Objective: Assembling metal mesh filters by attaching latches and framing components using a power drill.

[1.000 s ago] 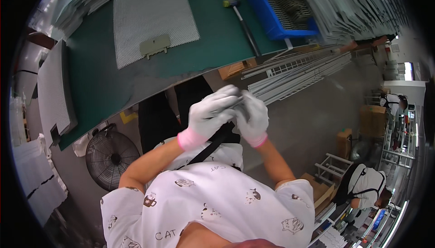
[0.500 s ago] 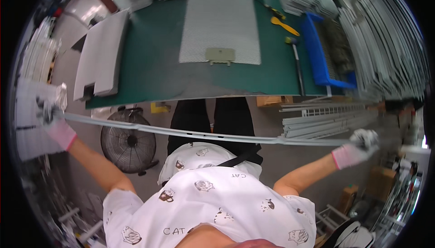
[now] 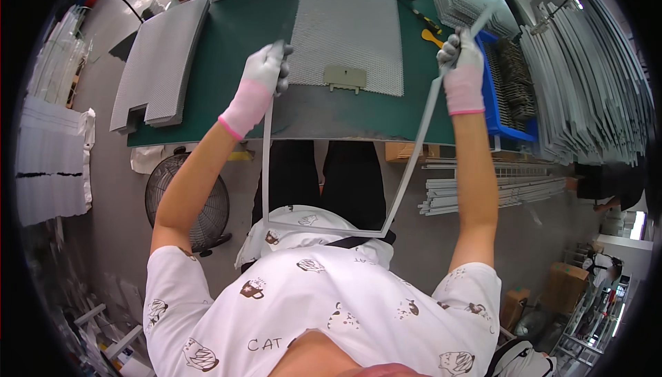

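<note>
A thin light-grey metal frame strip (image 3: 415, 156), bent at its corners into a U, hangs in front of my body. Its bottom side lies across my shirt at the waist. My gloved left hand (image 3: 258, 87) is closed around the upper part of one leg, over the table's left half. The other leg is gripped by my gloved right hand (image 3: 462, 70) near the blue bin, and its blurred end sticks out above my fist. Beyond the strip, a grey mesh panel (image 3: 348, 32) lies flat on the table. A beige notched plate (image 3: 345, 78) rests on the panel's near edge.
The table (image 3: 227, 67) is green. A stack of white panels (image 3: 162, 67) stands at its left. At its right are an orange scraper (image 3: 432, 38) and a blue bin (image 3: 491, 105) of small parts. Many grey strips (image 3: 586, 94) stand farther right. A floor fan (image 3: 187, 201) stands below.
The strip was nearly straight between my widely spread hands and is now folded into a U. Both hands have moved inward and up over the table.
</note>
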Action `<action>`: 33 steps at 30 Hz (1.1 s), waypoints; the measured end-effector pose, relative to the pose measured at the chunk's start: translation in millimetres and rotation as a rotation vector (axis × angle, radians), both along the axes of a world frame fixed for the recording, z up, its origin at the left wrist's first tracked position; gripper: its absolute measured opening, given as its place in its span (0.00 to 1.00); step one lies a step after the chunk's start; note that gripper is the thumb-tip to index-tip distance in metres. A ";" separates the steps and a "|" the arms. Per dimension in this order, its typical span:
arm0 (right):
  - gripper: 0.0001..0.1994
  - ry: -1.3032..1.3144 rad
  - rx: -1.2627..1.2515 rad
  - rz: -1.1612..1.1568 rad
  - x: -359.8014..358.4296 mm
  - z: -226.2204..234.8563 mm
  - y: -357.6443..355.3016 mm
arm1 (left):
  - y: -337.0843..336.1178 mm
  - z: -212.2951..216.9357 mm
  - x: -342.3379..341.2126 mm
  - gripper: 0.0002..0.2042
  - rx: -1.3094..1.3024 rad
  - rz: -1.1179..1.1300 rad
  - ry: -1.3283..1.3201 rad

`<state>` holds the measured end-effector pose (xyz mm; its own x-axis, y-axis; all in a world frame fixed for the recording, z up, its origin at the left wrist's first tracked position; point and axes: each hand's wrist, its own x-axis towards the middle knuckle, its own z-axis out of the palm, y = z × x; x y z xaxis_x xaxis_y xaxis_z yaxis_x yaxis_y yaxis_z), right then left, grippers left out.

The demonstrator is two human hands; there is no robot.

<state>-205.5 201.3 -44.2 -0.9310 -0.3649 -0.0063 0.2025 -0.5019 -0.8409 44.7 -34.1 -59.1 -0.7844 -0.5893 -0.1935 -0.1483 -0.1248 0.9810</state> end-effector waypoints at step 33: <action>0.19 -0.171 0.472 0.208 77.2 -77.2 46.5 | 21.3 -57.2 12.6 0.12 0.465 0.246 0.004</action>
<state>-128.4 247.8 -121.4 -0.8111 -0.4620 -0.3588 0.4106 -0.0127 -0.9117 57.3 -12.8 -116.4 -0.6347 -0.6088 -0.4759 -0.0561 -0.5780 0.8141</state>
